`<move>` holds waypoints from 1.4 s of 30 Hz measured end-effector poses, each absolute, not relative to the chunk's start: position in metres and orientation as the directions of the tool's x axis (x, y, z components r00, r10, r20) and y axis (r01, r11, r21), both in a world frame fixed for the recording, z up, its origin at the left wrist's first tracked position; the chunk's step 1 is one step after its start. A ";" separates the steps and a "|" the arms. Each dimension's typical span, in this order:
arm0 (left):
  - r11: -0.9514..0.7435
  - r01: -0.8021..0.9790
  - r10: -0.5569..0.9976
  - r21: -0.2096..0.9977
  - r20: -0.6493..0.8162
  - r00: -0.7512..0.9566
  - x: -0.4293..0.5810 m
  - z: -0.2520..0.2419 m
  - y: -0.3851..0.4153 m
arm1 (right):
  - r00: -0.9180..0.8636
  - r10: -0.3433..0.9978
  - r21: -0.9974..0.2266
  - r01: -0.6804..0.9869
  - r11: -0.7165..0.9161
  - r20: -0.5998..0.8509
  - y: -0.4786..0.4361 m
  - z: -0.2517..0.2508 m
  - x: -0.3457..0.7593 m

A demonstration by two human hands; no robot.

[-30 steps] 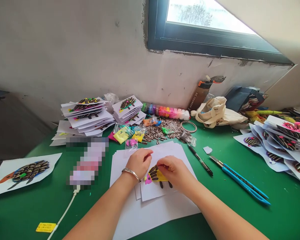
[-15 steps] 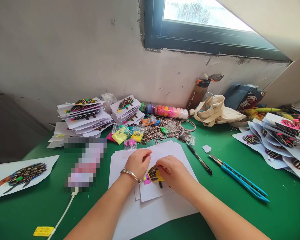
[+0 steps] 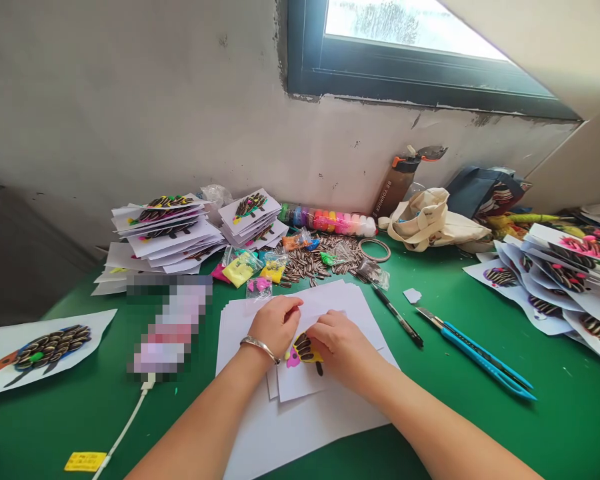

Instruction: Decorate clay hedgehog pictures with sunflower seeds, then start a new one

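Observation:
A small white card lies on a stack of white paper on the green table. On the card sits a yellow clay shape with a pink tip, partly covered with striped sunflower seeds. My left hand, with a silver bangle on its wrist, rests curled on the paper beside the shape. My right hand covers the shape's right side, fingertips pinched down on the clay. What the pinch holds is hidden.
Loose sunflower seeds and small clay bags lie beyond the paper. Stacks of finished seed cards stand at back left and at right. A pen, blue cutter, tape ring, bottle and cable surround me.
My right hand has slid a little left over the clay shape and now hides more of it. The left hand stays put.

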State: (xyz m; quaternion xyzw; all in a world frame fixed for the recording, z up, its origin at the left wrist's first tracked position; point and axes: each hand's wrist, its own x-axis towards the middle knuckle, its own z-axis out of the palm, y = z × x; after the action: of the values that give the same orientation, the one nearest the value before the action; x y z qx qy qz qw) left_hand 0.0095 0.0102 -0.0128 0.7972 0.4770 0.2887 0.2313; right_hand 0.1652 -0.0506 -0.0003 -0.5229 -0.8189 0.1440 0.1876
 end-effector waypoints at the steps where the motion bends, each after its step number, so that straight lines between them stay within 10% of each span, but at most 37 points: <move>1: -0.438 0.626 0.894 0.645 0.239 0.379 0.010 -0.013 0.010 | -0.385 0.910 -0.429 0.804 0.411 0.151 -0.051 0.000 0.165; 27: -0.440 0.623 0.891 0.646 0.231 0.390 0.009 -0.015 0.012 | -0.247 0.958 -0.451 0.846 0.286 0.144 -0.042 -0.001 0.185; 42: -0.449 0.626 0.888 0.637 0.240 0.393 0.007 -0.014 0.009 | -0.097 0.995 -0.029 0.995 0.097 0.016 0.048 0.005 0.170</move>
State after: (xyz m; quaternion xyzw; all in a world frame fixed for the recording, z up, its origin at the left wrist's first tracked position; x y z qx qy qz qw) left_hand 0.0072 0.0091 -0.0143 0.8022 0.4718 0.2848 0.2296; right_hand 0.1702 0.0477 0.0046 -0.6718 -0.7406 0.0051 0.0157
